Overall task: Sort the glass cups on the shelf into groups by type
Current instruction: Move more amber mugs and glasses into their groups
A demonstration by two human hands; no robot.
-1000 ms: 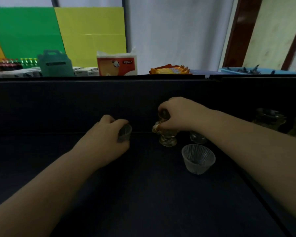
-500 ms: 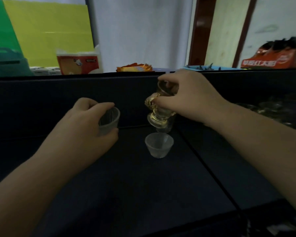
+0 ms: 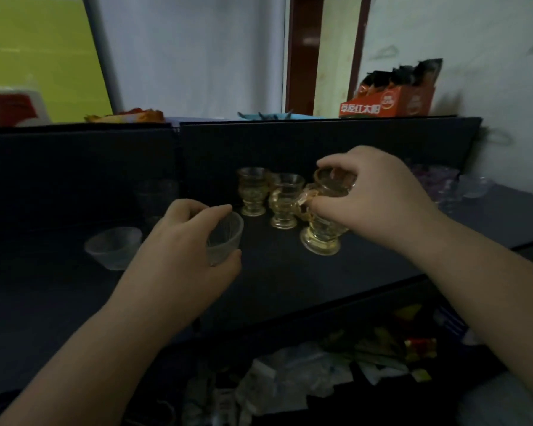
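Note:
My left hand (image 3: 182,244) grips a small clear ribbed cup (image 3: 225,238), held just above the dark shelf (image 3: 290,281). My right hand (image 3: 373,195) holds an amber footed glass cup with a handle (image 3: 322,235) by its rim, its foot at or just above the shelf. Two more amber footed cups (image 3: 253,192) (image 3: 285,201) stand right behind it near the back wall. A second clear ribbed cup (image 3: 114,247) rests on the shelf to the left. Purple and clear glassware (image 3: 443,186) sits at the far right, blurred.
The shelf's dark back panel (image 3: 290,142) rises behind the cups. An orange box (image 3: 391,103) and snack packets rest on top. Below the shelf's front edge lies a lower level full of wrapped items (image 3: 320,364). A dim clear glass (image 3: 157,195) stands at back left.
My view swung to the right. My right hand carried the amber cup right and down beside two other amber cups. My left hand followed with the clear ribbed cup.

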